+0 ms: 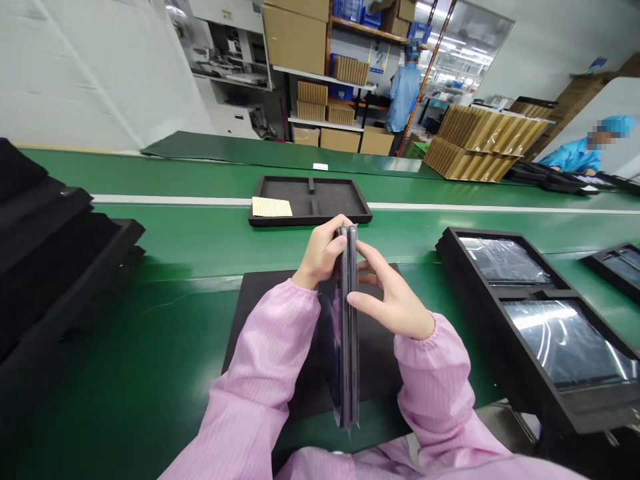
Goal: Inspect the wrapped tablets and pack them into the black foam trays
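Two thin dark tablets [349, 333], apparently in clear film, stand on edge side by side in front of me, speaker holes showing on their narrow edges. My left hand [325, 250] wraps round the far left corner of the pair, thumb along the top edge. From the right, my right hand [390, 293] grips them, its thumb on the near edge and its fingers against the right face. Beneath the tablets lies a black mat [273, 313] on the green workbench [190, 247].
Ahead is a black divided tray [340, 199] with a yellow sticker sheet [271, 207]. To the right, a black foam tray [467, 303] holds two film-covered tablets. Black trays [60, 253] are stacked at left. Cardboard dividers [480, 140] and two co-workers in blue are further back.
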`<act>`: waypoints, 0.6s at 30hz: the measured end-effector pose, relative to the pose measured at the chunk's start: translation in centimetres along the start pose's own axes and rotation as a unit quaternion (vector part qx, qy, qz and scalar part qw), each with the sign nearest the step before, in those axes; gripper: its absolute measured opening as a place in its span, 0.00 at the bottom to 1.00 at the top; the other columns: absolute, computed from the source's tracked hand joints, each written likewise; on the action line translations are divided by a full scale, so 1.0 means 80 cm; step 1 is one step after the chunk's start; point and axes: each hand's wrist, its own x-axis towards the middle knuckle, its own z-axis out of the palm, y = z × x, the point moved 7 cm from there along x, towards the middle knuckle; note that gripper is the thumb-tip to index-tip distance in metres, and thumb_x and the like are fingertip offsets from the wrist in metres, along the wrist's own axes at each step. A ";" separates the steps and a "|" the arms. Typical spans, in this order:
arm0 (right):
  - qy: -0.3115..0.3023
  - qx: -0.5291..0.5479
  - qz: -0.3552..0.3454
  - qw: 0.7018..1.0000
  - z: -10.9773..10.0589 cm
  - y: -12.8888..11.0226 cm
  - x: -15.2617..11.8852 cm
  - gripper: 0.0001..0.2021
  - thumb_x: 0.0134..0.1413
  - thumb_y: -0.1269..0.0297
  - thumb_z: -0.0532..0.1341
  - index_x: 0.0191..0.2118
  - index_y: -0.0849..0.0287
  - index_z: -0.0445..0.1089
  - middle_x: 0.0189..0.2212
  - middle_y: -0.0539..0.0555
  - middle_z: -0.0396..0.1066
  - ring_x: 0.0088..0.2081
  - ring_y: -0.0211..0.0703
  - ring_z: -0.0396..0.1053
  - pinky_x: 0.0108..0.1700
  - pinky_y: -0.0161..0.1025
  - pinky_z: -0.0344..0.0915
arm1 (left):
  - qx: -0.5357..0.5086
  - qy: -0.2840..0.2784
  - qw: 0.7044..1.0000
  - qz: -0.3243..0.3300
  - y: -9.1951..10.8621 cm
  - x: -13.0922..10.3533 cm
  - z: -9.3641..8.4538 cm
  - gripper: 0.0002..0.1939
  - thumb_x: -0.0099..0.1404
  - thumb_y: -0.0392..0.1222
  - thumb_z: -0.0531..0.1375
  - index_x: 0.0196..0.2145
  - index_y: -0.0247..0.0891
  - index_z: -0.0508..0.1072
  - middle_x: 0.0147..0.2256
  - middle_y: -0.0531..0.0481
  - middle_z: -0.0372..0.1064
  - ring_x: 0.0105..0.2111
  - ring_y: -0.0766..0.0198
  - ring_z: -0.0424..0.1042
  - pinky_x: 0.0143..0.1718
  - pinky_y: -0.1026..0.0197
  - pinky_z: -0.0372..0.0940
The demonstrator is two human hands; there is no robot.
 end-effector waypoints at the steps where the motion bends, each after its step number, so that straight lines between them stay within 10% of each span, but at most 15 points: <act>1: 0.010 0.003 -0.005 1.000 -0.002 -0.003 0.005 0.41 0.54 0.60 0.63 0.71 0.54 0.46 0.68 0.63 0.50 0.50 0.50 0.68 0.55 0.53 0.69 | -0.005 0.003 1.000 -0.006 -0.001 0.000 0.000 0.30 0.60 0.73 0.47 0.26 0.42 0.63 0.21 0.55 0.57 0.20 0.64 0.55 0.25 0.57 0.53; 18: -0.010 0.018 -0.061 0.998 -0.004 -0.007 -0.005 0.39 0.55 0.68 0.62 0.71 0.46 0.49 0.72 0.57 0.41 0.46 0.46 0.71 0.57 0.53 0.68 | -0.040 0.003 0.999 -0.031 0.002 -0.004 0.003 0.35 0.59 0.78 0.41 0.25 0.42 0.61 0.19 0.55 0.53 0.20 0.63 0.51 0.25 0.56 0.50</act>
